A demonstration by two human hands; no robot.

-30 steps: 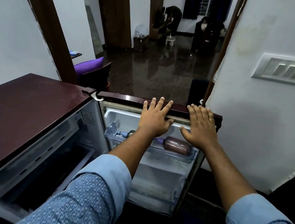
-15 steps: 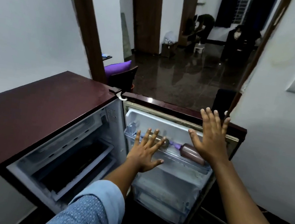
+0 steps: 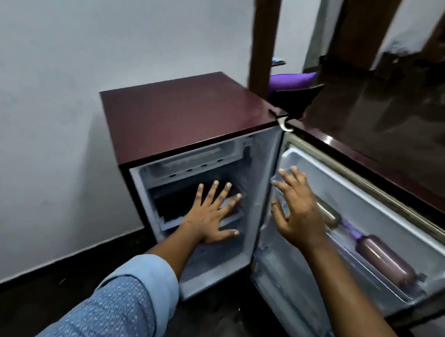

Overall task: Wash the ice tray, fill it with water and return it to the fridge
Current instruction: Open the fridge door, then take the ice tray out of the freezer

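A small maroon fridge (image 3: pixel 183 113) stands against the white wall with its door (image 3: pixel 376 187) swung wide to the right. My left hand (image 3: pixel 211 217) is spread flat, fingers apart, in front of the dark freezer compartment (image 3: pixel 178 199) at the top of the cabinet. My right hand (image 3: pixel 298 212) is open with fingers splayed, near the hinge edge in front of the door's upper shelf. Neither hand holds anything. I see no ice tray; the freezer's inside is dark.
A brown bottle (image 3: pixel 383 261) with a purple cap lies on its side in the door shelf (image 3: pixel 410 296). A wooden door frame (image 3: pixel 264 33) and a purple-cushioned chair (image 3: pixel 293 86) stand behind the fridge. The floor (image 3: pixel 223 333) is dark and glossy.
My view swung left and down toward the fridge cabinet. Both hands left the door: the left moved to the freezer opening, the right to the hinge side.
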